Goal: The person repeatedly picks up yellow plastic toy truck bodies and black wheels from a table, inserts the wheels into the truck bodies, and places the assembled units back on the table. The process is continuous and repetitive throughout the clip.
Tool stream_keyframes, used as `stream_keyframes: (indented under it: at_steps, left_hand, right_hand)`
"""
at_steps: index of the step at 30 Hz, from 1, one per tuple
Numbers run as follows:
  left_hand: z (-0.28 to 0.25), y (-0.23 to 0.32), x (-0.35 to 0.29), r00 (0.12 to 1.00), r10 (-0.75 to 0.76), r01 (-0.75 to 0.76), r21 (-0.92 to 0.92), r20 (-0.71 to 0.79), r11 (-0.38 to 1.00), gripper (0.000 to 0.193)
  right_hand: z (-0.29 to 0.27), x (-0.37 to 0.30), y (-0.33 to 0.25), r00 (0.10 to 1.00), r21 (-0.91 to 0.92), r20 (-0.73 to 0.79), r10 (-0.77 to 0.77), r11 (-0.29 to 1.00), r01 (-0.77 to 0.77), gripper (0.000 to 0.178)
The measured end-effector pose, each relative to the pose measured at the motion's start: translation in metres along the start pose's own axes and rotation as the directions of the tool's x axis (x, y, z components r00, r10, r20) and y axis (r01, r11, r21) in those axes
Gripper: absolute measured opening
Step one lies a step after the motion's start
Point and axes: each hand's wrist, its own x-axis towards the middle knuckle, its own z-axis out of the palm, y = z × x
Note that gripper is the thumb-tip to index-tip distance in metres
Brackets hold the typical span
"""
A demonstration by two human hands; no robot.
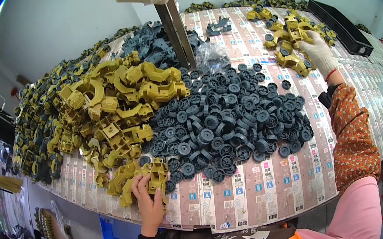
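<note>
Chassis [156, 175], yellow plastic, toy-vehicle frame: lies at the near edge of the table [260, 197], just in front of the person. Left hand [147, 203], bare, rests on it with fingers curled round its near side; the grip looks closed on the part, though how firmly cannot be told.

Assembled vehicles [287, 39], yellow bodies with dark wheels fitted: a small cluster at the far right of the table. Right hand [318, 52], in a white glove, is stretched out to them, fingers closed on one at the cluster's near edge.

Wheels [230, 119], dark blue-grey plastic: a broad loose heap in the middle of the table, touching the chassis on its right.

Yellow frames [117, 110], unassembled: a large pile to the left of the wheels. Behind it, grey-blue moulded parts [152, 42], and along the far left rim a bank of more wheeled vehicles [39, 139].

Metal post [177, 29]: stands upright behind the wheel heap, a clear plastic bag [209, 54] beside its foot.

Black tray [341, 27]: far right, beyond the cluster.

Step in hand, as judged: a finished piece goes to the far cluster while the next frame is taken up. The next move seems to call for bringing the right hand back to the wheel heap, picking single wheels and pressing them squarely onto the held frame.
</note>
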Motion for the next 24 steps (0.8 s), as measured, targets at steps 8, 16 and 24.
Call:
stream_keyframes:
  at_steps: [8,16,24]
  left_hand:
    - [0.006,-0.001,-0.002,1.0,-0.01,0.01,-0.021,-0.007,1.0,0.047]
    - [0.0,-0.002,-0.01,0.999,0.048,-0.048,0.026,-0.018,0.999,0.049]
    - [0.005,0.013,-0.021,0.992,0.092,-0.093,-0.005,-0.084,0.996,0.063]
  right_hand:
    - [0.024,-0.084,0.006,0.911,-0.143,0.332,-0.243,0.942,0.303,0.022]
    - [0.08,-0.085,0.017,0.888,-0.36,0.451,-0.095,0.891,0.278,0.03]
    - [0.075,-0.089,0.031,0.842,-0.211,0.448,-0.3,0.88,0.426,0.026]
